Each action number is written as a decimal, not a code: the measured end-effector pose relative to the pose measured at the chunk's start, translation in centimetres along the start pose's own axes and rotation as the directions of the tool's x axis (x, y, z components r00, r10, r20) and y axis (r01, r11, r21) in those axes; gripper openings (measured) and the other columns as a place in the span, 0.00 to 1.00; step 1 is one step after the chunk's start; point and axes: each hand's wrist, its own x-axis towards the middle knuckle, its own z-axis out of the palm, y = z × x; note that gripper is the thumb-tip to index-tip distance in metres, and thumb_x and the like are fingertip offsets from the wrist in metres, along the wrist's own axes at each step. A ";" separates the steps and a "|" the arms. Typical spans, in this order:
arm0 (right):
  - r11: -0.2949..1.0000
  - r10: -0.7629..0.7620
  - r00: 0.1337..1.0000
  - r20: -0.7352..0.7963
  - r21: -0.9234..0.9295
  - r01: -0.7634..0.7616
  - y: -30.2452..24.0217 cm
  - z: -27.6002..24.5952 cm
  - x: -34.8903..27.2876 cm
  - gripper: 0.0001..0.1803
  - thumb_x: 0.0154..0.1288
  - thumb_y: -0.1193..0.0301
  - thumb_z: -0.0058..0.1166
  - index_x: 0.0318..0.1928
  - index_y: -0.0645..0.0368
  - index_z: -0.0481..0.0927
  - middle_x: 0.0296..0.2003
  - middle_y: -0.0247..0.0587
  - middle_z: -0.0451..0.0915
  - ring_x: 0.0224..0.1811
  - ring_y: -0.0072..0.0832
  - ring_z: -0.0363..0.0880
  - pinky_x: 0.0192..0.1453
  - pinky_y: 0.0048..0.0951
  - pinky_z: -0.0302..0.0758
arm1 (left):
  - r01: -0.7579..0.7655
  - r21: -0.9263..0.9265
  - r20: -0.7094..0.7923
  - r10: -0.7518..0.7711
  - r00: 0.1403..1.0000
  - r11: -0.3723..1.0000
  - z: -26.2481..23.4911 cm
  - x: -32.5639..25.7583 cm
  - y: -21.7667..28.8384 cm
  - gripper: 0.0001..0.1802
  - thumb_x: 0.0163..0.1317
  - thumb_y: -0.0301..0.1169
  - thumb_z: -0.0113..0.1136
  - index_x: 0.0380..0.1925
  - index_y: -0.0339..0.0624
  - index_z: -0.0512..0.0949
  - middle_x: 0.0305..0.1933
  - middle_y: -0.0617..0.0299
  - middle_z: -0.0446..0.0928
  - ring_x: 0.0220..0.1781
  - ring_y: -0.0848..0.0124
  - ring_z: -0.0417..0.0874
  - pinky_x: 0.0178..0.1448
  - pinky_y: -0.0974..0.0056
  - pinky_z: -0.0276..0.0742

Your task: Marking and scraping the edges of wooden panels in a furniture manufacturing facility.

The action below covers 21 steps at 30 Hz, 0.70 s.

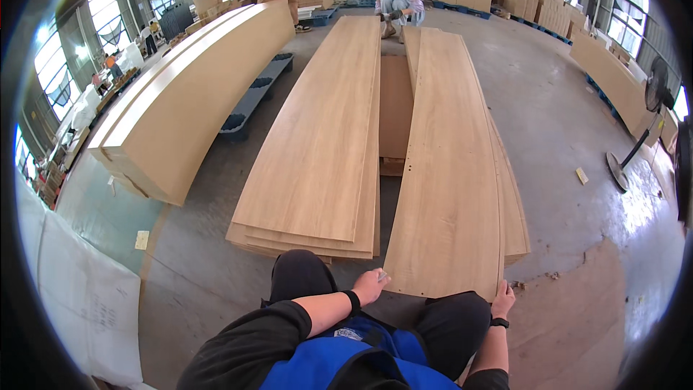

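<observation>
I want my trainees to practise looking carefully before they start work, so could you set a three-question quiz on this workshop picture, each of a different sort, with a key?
1. Short answer: Two stacks of boards lie side by side. Which of the wearer's hands is at the near right corner of the right stack's top board?
2. Fill the gap: A black standing ____ is toward the picture's right edge.
3. Choose one: Where is the crouching co-worker?
A) beside the wearer's left knee
B) at the far end of the stacks
C) against the right wall

Key:
1. The right hand
2. fan
3. B
</observation>
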 end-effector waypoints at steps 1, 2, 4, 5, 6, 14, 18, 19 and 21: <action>0.998 -0.003 1.000 0.001 -0.057 0.003 -0.1 0.1 0.0 0.22 0.69 0.59 0.53 0.36 0.72 0.80 0.31 0.37 0.81 0.31 0.21 0.74 0.38 0.27 0.73 | -0.018 0.023 -0.004 0.018 1.000 1.000 -0.1 0.0 0.0 0.25 0.65 0.44 0.54 0.47 0.30 0.75 0.42 0.39 0.79 0.48 0.47 0.80 0.52 0.52 0.75; 0.998 -0.007 1.000 0.002 -0.060 0.007 -0.3 0.1 -0.1 0.22 0.69 0.59 0.53 0.36 0.72 0.80 0.31 0.37 0.81 0.31 0.21 0.74 0.38 0.27 0.73 | -0.018 0.019 -0.006 0.018 1.000 1.000 -0.2 -0.1 0.0 0.25 0.65 0.44 0.54 0.47 0.30 0.75 0.42 0.39 0.79 0.48 0.47 0.80 0.52 0.52 0.75; 0.999 0.009 1.000 0.005 -0.032 -0.009 -0.7 0.4 -0.3 0.23 0.69 0.58 0.53 0.39 0.72 0.81 0.32 0.37 0.81 0.34 0.21 0.75 0.39 0.26 0.74 | -0.019 0.044 -0.025 0.020 0.999 0.999 -0.3 -0.3 0.2 0.23 0.65 0.44 0.54 0.45 0.31 0.75 0.42 0.40 0.80 0.47 0.47 0.80 0.51 0.52 0.75; 0.999 0.006 1.000 0.005 -0.034 -0.005 -0.9 0.5 -0.3 0.23 0.69 0.58 0.53 0.39 0.72 0.81 0.32 0.37 0.81 0.34 0.21 0.75 0.39 0.26 0.74 | -0.021 0.041 -0.026 0.022 0.999 0.999 -0.3 -0.3 0.3 0.23 0.65 0.44 0.54 0.45 0.31 0.75 0.42 0.40 0.80 0.47 0.47 0.80 0.51 0.52 0.75; 1.000 0.002 1.000 0.002 -0.026 -0.002 -0.8 0.3 -0.1 0.23 0.69 0.57 0.53 0.39 0.72 0.81 0.32 0.37 0.81 0.33 0.21 0.75 0.39 0.27 0.74 | -0.016 0.037 -0.024 0.017 1.000 0.999 -0.2 -0.4 0.6 0.22 0.65 0.44 0.53 0.45 0.32 0.75 0.41 0.40 0.80 0.47 0.47 0.80 0.51 0.51 0.75; 1.000 0.023 1.000 0.004 -0.002 -0.023 -2.0 0.0 0.0 0.24 0.69 0.58 0.53 0.39 0.74 0.80 0.33 0.40 0.81 0.33 0.23 0.75 0.39 0.28 0.74 | -0.030 0.059 -0.035 0.032 0.999 0.998 0.6 -0.2 0.9 0.20 0.66 0.44 0.52 0.40 0.34 0.75 0.39 0.41 0.79 0.45 0.46 0.80 0.50 0.50 0.74; 0.996 -0.028 0.999 -0.021 -0.085 0.026 -2.2 0.0 0.0 0.23 0.69 0.59 0.53 0.38 0.73 0.80 0.32 0.40 0.81 0.33 0.23 0.75 0.39 0.27 0.74 | -0.034 0.073 -0.029 0.036 0.999 0.997 0.5 -0.3 1.2 0.19 0.66 0.44 0.52 0.36 0.35 0.74 0.38 0.41 0.79 0.45 0.46 0.80 0.49 0.49 0.74; 0.994 -0.045 0.998 -0.036 -0.102 0.041 -1.9 -0.2 0.2 0.23 0.69 0.59 0.53 0.38 0.73 0.80 0.32 0.39 0.81 0.32 0.23 0.75 0.38 0.27 0.74 | -0.033 0.072 -0.025 0.035 0.999 0.997 0.6 -0.3 1.4 0.19 0.66 0.44 0.51 0.35 0.35 0.73 0.37 0.41 0.79 0.44 0.45 0.79 0.49 0.49 0.74; 0.997 -0.038 0.999 -0.028 -0.069 0.036 -1.7 -0.5 0.4 0.23 0.69 0.59 0.53 0.38 0.73 0.80 0.32 0.40 0.81 0.32 0.23 0.75 0.38 0.27 0.74 | -0.036 0.071 -0.030 0.038 0.999 0.997 0.5 -0.5 1.9 0.19 0.66 0.44 0.51 0.35 0.35 0.73 0.37 0.41 0.79 0.44 0.45 0.79 0.49 0.49 0.74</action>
